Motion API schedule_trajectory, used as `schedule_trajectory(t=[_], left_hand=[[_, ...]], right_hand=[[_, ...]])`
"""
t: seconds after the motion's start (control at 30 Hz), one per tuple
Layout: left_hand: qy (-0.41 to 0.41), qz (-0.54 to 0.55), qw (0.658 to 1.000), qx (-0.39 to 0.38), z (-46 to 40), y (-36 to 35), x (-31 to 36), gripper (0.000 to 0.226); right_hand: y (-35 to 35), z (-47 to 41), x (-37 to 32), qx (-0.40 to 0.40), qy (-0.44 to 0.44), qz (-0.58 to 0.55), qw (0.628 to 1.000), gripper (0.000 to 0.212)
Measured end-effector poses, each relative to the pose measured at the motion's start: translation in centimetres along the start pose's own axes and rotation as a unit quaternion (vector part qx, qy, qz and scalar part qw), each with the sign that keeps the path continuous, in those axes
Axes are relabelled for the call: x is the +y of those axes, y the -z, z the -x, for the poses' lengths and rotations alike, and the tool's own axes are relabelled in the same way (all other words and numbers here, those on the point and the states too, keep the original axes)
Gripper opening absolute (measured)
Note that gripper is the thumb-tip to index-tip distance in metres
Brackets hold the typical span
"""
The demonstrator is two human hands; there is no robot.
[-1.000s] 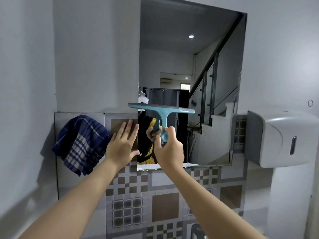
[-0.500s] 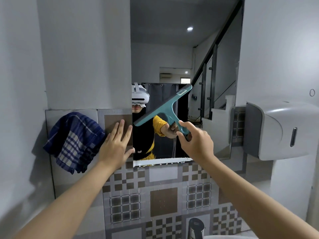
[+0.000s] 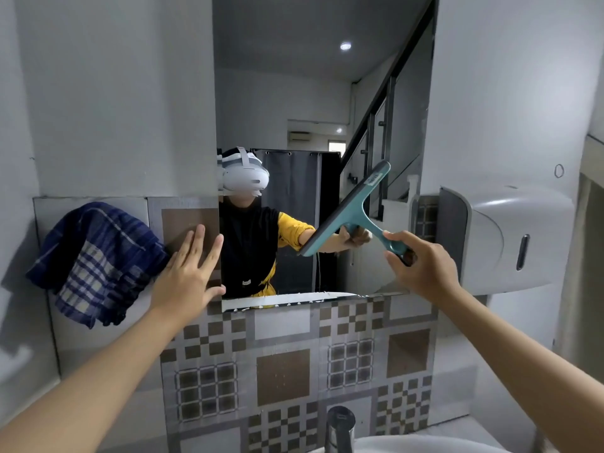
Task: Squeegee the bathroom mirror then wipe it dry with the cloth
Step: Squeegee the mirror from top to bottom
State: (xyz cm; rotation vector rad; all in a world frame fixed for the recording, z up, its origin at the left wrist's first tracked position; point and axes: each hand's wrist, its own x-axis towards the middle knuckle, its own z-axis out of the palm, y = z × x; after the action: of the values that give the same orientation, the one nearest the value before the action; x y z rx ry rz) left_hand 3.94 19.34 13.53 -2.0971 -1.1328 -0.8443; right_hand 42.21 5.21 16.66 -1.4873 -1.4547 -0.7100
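The tall mirror (image 3: 310,93) hangs on the wall straight ahead. My right hand (image 3: 421,266) grips the handle of a teal squeegee (image 3: 351,207), whose blade is tilted steeply, top end to the right, in front of the mirror's lower right part. My left hand (image 3: 189,273) lies flat with fingers spread on the tiled wall at the mirror's lower left edge. A dark blue checked cloth (image 3: 94,259) hangs on the wall just left of that hand. A person wearing a white headset is reflected in the glass.
A white paper dispenser (image 3: 510,237) juts from the wall right of the mirror, close to my right hand. Patterned tiles (image 3: 284,371) cover the wall below. A metal tap (image 3: 340,426) and a white basin rim (image 3: 425,444) sit at the bottom edge.
My right hand has swung the squeegee from level at the mirror's lower middle to a steep tilt and carried it to the right. My left hand stays on the wall.
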Motion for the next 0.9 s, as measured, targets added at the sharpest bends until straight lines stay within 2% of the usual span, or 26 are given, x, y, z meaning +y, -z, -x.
schedule_trajectory(t=[0.3, 0.5, 0.67, 0.9], left_hand=[[0.004, -0.007, 1.000, -0.007, -0.1, 0.1, 0.4, 0.106], [0.001, -0.014, 1.000, -0.012, -0.1, 0.0, 0.5, 0.105], [0.008, -0.007, 1.000, -0.018, -0.3, 0.0, 0.8, 0.104], [0.016, -0.006, 0.999, -0.027, -0.2, 0.0, 0.9, 0.102]], right_hand=[[-0.5, 2.4, 1.8, -0.009, -0.056, -0.028, 0.998, 0.030], [-1.4, 5.2, 2.0, -0.014, -0.130, -0.087, 0.988, 0.031], [-2.5, 7.0, -0.2, 0.000, -0.214, -0.171, 0.962, 0.024], [-3.7, 8.5, -4.0, 0.014, -0.326, -0.268, 0.906, 0.015]])
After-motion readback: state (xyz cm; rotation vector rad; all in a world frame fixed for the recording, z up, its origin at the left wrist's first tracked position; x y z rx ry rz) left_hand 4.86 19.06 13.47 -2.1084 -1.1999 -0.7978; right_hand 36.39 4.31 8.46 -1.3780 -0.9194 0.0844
